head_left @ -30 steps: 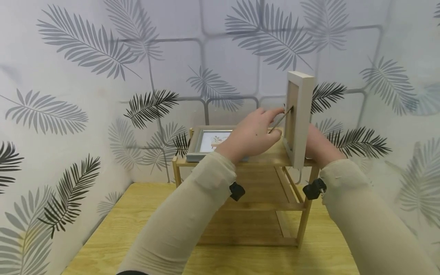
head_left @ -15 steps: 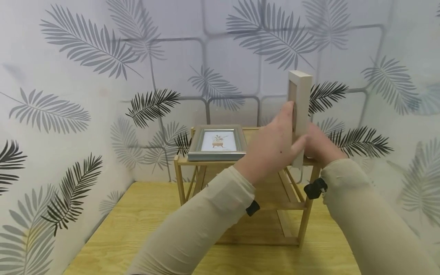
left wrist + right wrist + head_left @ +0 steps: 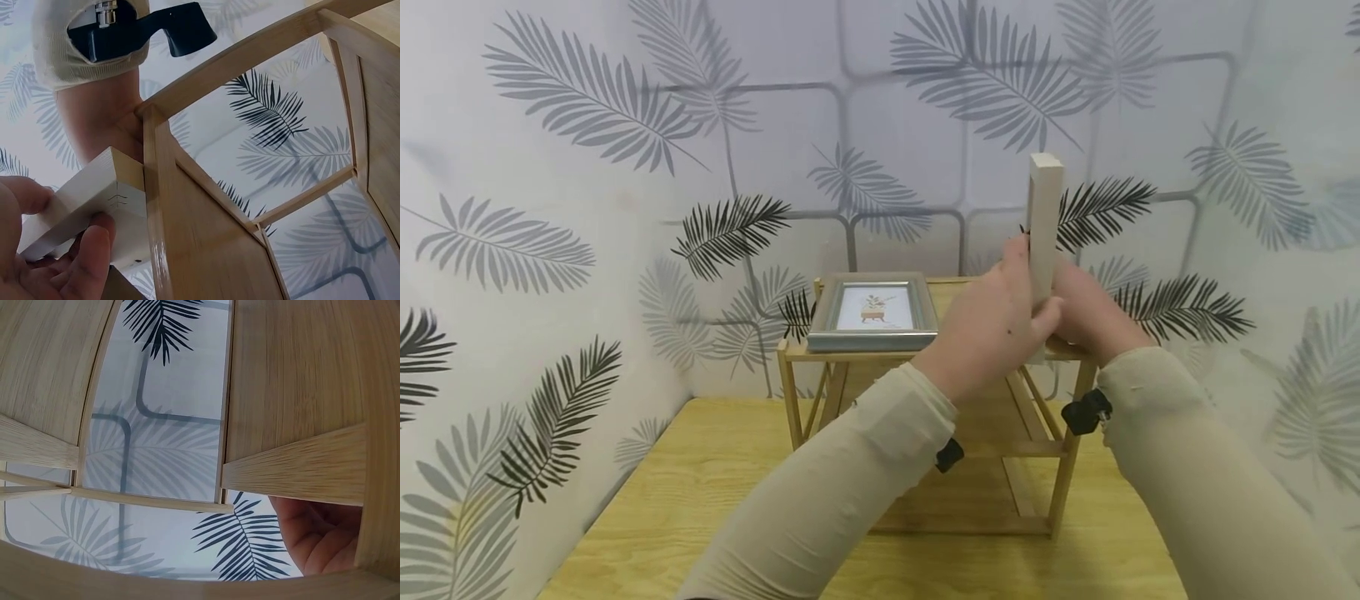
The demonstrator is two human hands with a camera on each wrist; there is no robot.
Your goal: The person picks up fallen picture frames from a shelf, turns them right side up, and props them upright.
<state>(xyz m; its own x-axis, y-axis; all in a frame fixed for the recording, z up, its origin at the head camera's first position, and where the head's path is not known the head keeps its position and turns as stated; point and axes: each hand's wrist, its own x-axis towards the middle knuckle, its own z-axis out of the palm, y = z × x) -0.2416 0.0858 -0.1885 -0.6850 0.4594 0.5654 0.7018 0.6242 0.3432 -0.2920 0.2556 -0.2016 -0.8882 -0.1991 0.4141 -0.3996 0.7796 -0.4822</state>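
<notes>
Hands meet at the right end of the bamboo shelf's (image 3: 880, 357) top, about one o'clock from the table (image 3: 715, 500). The left hand (image 3: 992, 329) curls fingers and thumb round the lower edge of the pale wooden frame (image 3: 1045, 221), which stands upright, edge-on; the right hand (image 3: 1086, 312) clasps its far side. Stiff and probably light, its smooth wood could slip; any glass would be fragile, so opposite edges look the safest hold. At eleven o'clock lies a silver frame (image 3: 872, 315).

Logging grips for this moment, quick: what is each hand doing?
Left hand: grips the white picture frame.
Right hand: holds the same frame from behind.
</notes>
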